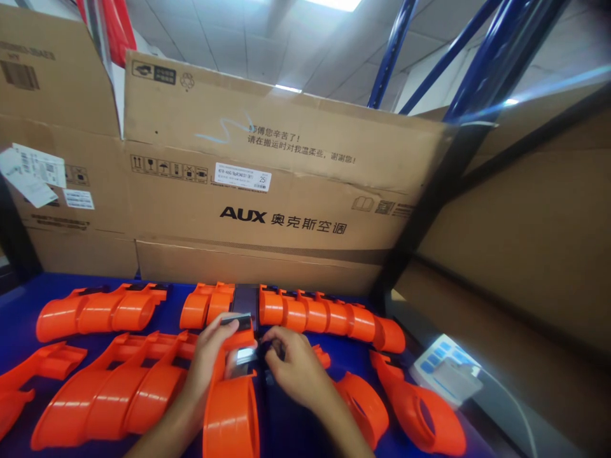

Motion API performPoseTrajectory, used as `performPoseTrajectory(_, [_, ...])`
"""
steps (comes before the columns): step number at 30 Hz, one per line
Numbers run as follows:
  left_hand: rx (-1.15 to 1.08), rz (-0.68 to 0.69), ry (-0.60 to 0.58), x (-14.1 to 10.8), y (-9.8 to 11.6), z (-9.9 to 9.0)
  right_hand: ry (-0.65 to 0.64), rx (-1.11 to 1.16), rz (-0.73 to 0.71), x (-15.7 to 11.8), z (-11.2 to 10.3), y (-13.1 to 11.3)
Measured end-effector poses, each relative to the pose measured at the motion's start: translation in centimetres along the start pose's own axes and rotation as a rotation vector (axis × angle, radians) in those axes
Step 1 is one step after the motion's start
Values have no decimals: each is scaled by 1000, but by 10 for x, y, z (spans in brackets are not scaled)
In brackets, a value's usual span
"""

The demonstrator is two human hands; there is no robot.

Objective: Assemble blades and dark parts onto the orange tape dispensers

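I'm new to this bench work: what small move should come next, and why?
Probably ease the right hand slightly left: its fingers appear closed on a small dark piece, close beside the orange part that the left hand grips.

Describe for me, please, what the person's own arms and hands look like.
The left hand and right hand are bare, five-fingered human hands without gloves. No sleeve shows on the left forearm or right forearm, as far as each is in view. No watch, bracelet, cable or marking can be made out; some fingers are hidden or blurred, so rings cannot be ruled out.
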State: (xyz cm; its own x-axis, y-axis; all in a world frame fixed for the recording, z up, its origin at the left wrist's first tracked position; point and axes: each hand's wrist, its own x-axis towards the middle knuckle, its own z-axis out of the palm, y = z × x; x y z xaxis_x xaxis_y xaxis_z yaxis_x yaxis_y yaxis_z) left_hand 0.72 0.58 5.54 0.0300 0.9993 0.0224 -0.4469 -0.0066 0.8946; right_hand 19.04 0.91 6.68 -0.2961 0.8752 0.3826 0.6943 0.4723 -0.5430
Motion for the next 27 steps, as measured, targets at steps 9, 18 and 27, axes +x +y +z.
performPoseTrajectory(9, [21,-8,57,-9,0,7,-6,-92,137,2,-9,-7])
performPoseTrajectory(18, [47,-11,58,-4,-3,7,90,157,-146,-2,-11,-14])
performPoseTrajectory(27, [62,-43,19,-1,-14,1,66,184,-243,-3,-10,-17])
